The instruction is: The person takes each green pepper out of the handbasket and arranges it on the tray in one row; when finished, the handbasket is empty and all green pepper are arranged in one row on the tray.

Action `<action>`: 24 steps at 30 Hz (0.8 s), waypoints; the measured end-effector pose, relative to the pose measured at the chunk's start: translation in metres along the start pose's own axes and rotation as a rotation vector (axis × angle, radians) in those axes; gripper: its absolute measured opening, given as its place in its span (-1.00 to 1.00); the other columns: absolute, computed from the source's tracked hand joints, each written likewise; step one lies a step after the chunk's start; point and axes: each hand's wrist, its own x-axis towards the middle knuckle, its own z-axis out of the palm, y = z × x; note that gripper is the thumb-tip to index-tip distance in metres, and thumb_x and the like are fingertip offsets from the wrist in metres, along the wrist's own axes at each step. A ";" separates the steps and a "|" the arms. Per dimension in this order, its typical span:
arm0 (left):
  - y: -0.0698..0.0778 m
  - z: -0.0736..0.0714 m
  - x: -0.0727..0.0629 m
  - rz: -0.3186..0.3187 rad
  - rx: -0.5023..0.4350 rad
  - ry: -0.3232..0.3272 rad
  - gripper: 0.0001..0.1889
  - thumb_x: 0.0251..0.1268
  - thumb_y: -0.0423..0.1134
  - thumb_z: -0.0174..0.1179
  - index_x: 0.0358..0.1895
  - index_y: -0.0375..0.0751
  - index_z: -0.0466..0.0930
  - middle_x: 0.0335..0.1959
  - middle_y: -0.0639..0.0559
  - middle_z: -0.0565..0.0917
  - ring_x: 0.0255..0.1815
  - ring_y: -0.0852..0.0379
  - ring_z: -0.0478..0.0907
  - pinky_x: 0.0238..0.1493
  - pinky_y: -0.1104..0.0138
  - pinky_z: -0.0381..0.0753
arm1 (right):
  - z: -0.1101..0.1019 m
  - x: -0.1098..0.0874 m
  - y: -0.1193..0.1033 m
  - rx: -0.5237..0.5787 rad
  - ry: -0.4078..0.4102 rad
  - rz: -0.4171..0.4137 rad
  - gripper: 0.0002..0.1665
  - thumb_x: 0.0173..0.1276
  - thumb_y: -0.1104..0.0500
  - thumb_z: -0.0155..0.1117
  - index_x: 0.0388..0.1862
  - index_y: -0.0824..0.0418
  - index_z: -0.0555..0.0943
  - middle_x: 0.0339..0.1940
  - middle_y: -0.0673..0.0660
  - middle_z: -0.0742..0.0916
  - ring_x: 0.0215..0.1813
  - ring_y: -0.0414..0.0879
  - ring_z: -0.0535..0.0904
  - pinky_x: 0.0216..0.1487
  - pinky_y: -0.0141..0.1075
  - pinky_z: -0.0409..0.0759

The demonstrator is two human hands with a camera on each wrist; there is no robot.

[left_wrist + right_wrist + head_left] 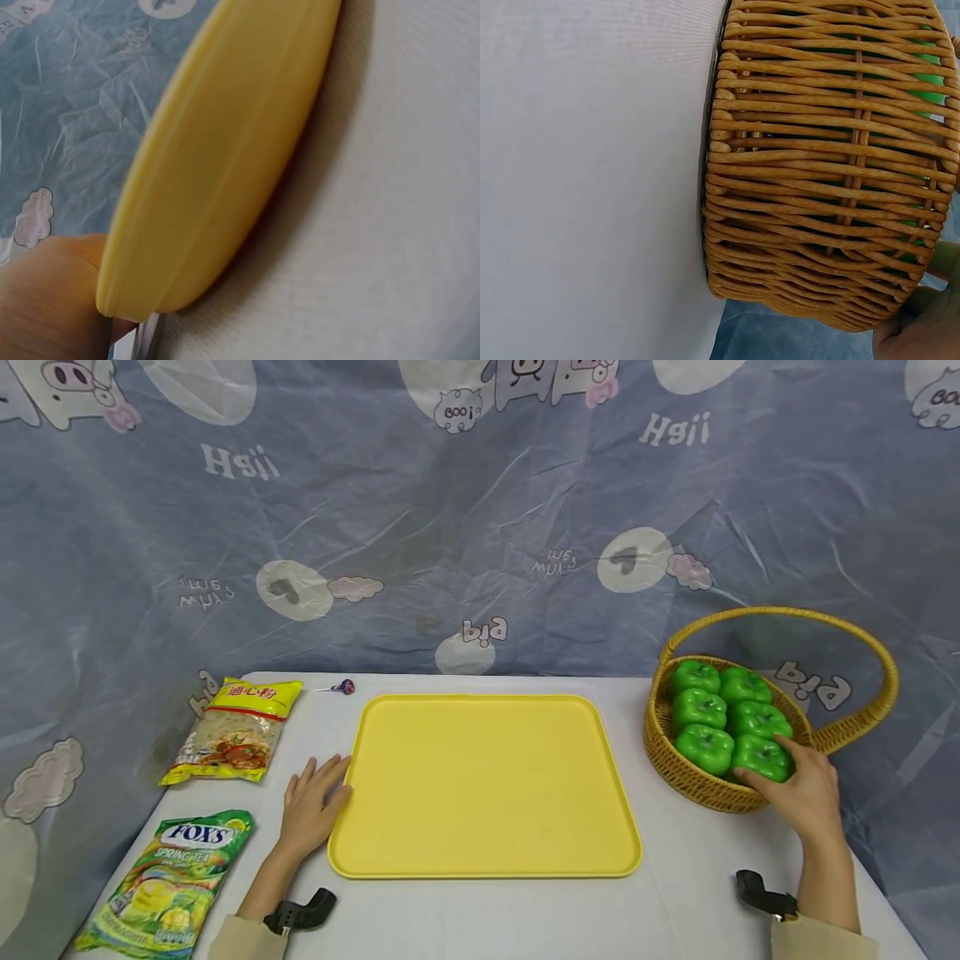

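Observation:
Several glossy green bell peppers (700, 710) fill a round wicker basket (678, 781) at the right of the table. My right hand (806, 789) reaches over the basket's front rim, its thumb and fingers on either side of the front right bell pepper (761, 757). From the right wrist view, the woven basket wall (825, 165) hides most of the peppers, and only part of the hand (926, 322) shows. At the left edge of a yellow tray (483, 785), my left hand (311, 806) rests with fingers spread. The tray's side (210, 165) fills much of the left wrist view.
Left of the tray lie a yellow-and-clear pasta bag (236, 731) and a green FOX'S candy bag (168, 885). A small wrapped lollipop (346, 687) is near the back edge. The basket's tall handle (780, 612) arches above it. Grey-blue printed sheeting (480, 527) hangs behind the white table (525, 918).

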 end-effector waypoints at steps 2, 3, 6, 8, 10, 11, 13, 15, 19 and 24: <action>0.000 0.001 0.000 0.000 -0.001 0.000 -0.49 0.44 -0.18 0.09 0.41 -0.15 0.36 0.45 -0.28 0.32 0.53 -0.47 -0.07 0.44 -0.33 -0.29 | -0.001 0.000 0.000 -0.002 0.006 -0.007 0.03 0.26 0.00 0.38 0.48 0.50 0.11 0.36 0.66 0.22 0.31 0.58 0.07 0.20 0.40 0.09; 0.000 0.001 0.000 0.000 -0.002 0.000 -0.49 0.44 -0.18 0.09 0.41 -0.15 0.36 0.45 -0.28 0.32 0.53 -0.47 -0.07 0.44 -0.32 -0.29 | -0.002 0.000 0.000 -0.003 0.007 -0.007 0.03 0.26 0.00 0.38 0.47 0.50 0.11 0.36 0.67 0.23 0.30 0.58 0.07 0.20 0.40 0.09; -0.001 0.001 0.000 0.003 0.002 0.003 -0.49 0.43 -0.18 0.09 0.41 -0.15 0.37 0.44 -0.28 0.33 0.53 -0.47 -0.07 0.44 -0.33 -0.29 | -0.005 0.001 -0.001 0.008 0.005 -0.004 0.02 0.27 0.01 0.37 0.48 0.50 0.10 0.36 0.67 0.22 0.30 0.59 0.08 0.22 0.40 0.10; -0.001 0.001 0.000 0.005 0.006 0.004 -0.49 0.43 -0.18 0.09 0.41 -0.16 0.37 0.44 -0.29 0.33 0.52 -0.47 -0.06 0.43 -0.33 -0.28 | -0.007 0.002 -0.003 0.022 -0.003 0.016 0.02 0.29 0.00 0.34 0.50 0.46 0.08 0.39 0.67 0.19 0.33 0.60 0.06 0.23 0.42 0.09; -0.002 0.001 0.000 0.007 0.009 0.004 -0.49 0.43 -0.17 0.10 0.40 -0.16 0.37 0.44 -0.29 0.34 0.52 -0.47 -0.06 0.43 -0.33 -0.28 | -0.010 0.002 -0.005 0.034 -0.002 0.030 0.02 0.30 -0.01 0.32 0.51 0.44 0.06 0.40 0.66 0.16 0.36 0.60 0.04 0.24 0.43 0.08; -0.002 0.001 0.000 0.008 0.011 0.003 -0.49 0.43 -0.17 0.09 0.40 -0.16 0.37 0.44 -0.29 0.34 0.52 -0.47 -0.06 0.43 -0.33 -0.28 | -0.012 0.002 -0.007 0.037 0.002 0.035 0.02 0.31 -0.01 0.31 0.52 0.43 0.05 0.41 0.66 0.16 0.37 0.61 0.03 0.24 0.44 0.08; -0.003 0.002 0.000 0.008 0.012 0.002 -0.49 0.43 -0.17 0.09 0.40 -0.16 0.37 0.44 -0.28 0.34 0.52 -0.47 -0.06 0.43 -0.33 -0.28 | -0.015 0.002 -0.010 0.032 0.018 0.030 0.01 0.30 -0.01 0.31 0.52 0.43 0.05 0.40 0.66 0.16 0.37 0.59 0.03 0.23 0.43 0.07; -0.003 0.002 0.000 0.007 0.011 0.002 -0.49 0.43 -0.17 0.09 0.40 -0.16 0.37 0.44 -0.28 0.34 0.52 -0.47 -0.06 0.43 -0.33 -0.28 | -0.019 0.002 -0.014 0.023 0.043 0.010 0.02 0.29 0.00 0.32 0.52 0.43 0.06 0.40 0.65 0.17 0.36 0.58 0.04 0.23 0.42 0.06; -0.003 0.001 0.000 0.005 0.007 0.002 -0.49 0.43 -0.17 0.09 0.41 -0.16 0.37 0.44 -0.28 0.33 0.52 -0.47 -0.06 0.43 -0.33 -0.28 | -0.027 0.000 -0.028 0.024 0.108 -0.037 0.01 0.26 0.03 0.36 0.52 0.39 0.11 0.38 0.63 0.22 0.35 0.53 0.06 0.24 0.39 0.03; -0.002 0.001 0.000 -0.001 0.002 -0.003 -0.49 0.44 -0.17 0.08 0.41 -0.15 0.36 0.45 -0.27 0.33 0.53 -0.46 -0.07 0.44 -0.33 -0.29 | -0.034 -0.006 -0.053 0.051 0.186 -0.052 -0.02 0.22 0.06 0.40 0.52 0.31 0.17 0.37 0.56 0.28 0.33 0.43 0.11 0.21 0.33 0.06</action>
